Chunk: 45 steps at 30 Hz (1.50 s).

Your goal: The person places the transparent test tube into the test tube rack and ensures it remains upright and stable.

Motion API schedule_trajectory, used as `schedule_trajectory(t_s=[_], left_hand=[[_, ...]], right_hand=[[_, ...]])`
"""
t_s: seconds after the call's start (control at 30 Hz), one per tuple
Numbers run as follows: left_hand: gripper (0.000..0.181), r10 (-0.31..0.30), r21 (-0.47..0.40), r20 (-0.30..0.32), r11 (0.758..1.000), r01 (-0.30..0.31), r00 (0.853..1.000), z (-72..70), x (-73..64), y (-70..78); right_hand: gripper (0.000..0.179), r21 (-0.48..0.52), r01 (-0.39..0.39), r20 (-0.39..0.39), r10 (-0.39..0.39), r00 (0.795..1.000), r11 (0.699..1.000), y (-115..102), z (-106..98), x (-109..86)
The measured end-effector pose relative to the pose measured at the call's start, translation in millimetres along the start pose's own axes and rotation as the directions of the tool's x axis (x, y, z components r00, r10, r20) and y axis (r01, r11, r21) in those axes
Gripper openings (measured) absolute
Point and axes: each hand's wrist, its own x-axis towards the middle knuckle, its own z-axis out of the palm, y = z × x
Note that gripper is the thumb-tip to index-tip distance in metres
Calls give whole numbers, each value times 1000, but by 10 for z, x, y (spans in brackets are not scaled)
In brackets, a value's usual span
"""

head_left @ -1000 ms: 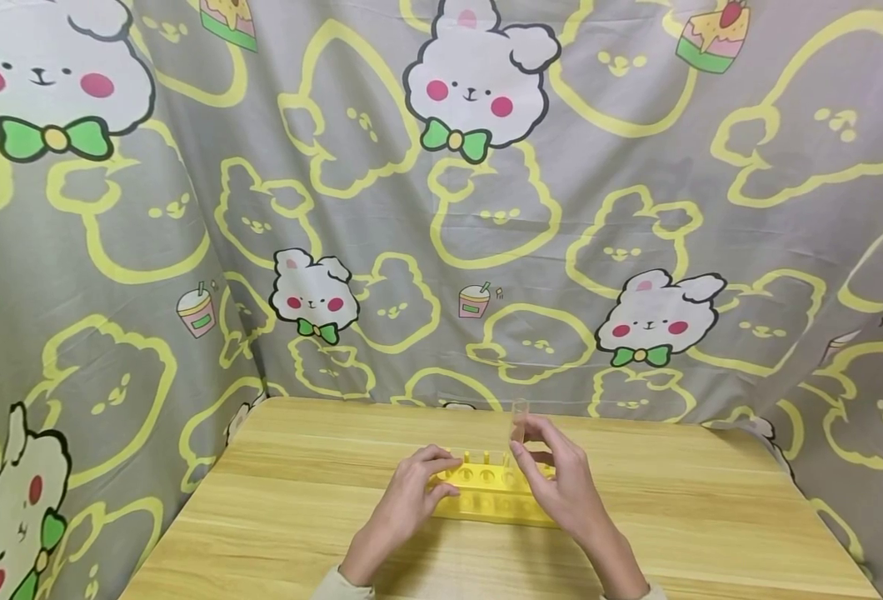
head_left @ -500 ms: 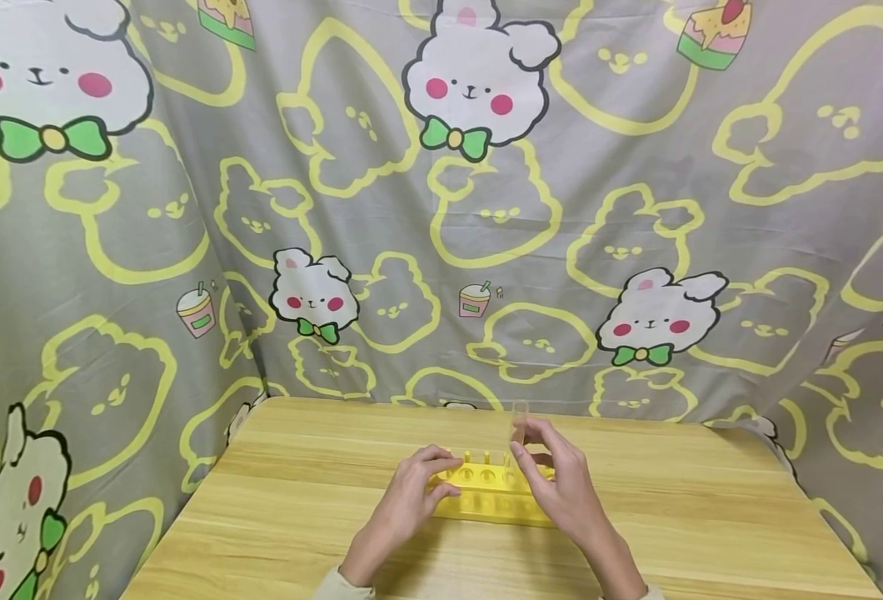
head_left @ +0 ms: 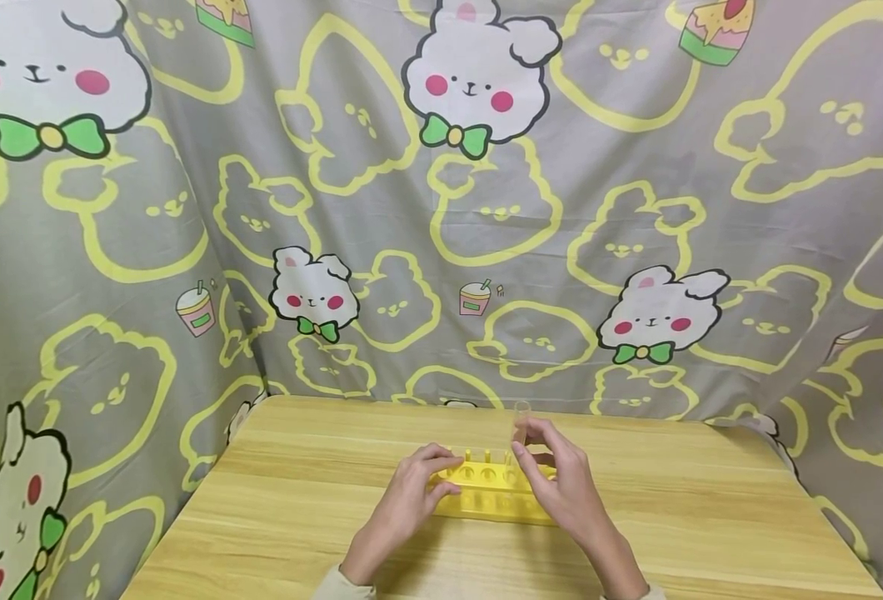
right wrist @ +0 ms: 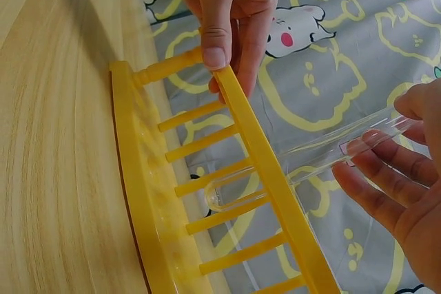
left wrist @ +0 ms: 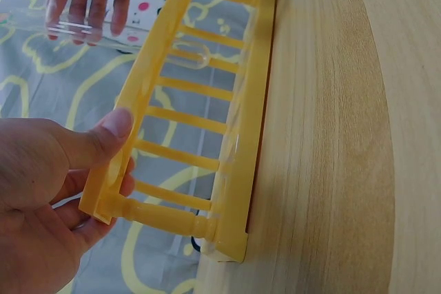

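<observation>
A yellow plastic test tube rack (head_left: 486,500) stands upright on the wooden table, with a row of round holes along its top. My left hand (head_left: 410,490) grips the left end of its top plate, thumb (left wrist: 117,123) above and fingers curled beneath. Between the thumb and fingers of my right hand (head_left: 567,479) is a clear test tube (head_left: 521,414), held near its upper part. In the right wrist view, the tube's rounded bottom (right wrist: 219,196) has passed through a hole in the top plate and hangs above the base. The tube looks empty.
The light wooden table (head_left: 276,500) extends around the rack on every side. Behind it and at both sides hangs a grey curtain (head_left: 381,208) printed with rabbits and yellow outlines.
Both hands and the rack stay in nearly the same place. The test tube's top has shifted very slightly to the right, and the head view has tilted a little.
</observation>
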Motion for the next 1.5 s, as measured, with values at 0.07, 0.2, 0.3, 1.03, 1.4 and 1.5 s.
schedule_trajectory(t_s=[0.07,0.2,0.3,1.03,1.4,1.5], left_hand=[[40,12,1,-7,1000,-12,1000,2,1,-2],[39,40,7,-23,999,-40,999,13,3,-22],[39,43,10,-22,999,-43,999,14,7,-28],[39,-3,-2,10,1000,3,1000,0,10,-5],[39,-24,-10,16,1000,24,1000,0,-3,-4],[39,-22,-5,15,1000,22,1000,0,-3,-5]], right_hand=[[40,-1,-6,4,6,1000,1000,-8,-6,0],[38,-1,-20,11,20,1000,1000,-8,-9,-6],[38,0,-33,15,33,999,999,10,-1,-17],[33,17,-97,63,95,993,995,-23,-21,-27],[29,1,-117,92,116,989,993,10,-16,-37],[29,1,-115,98,114,989,993,14,-14,-42]])
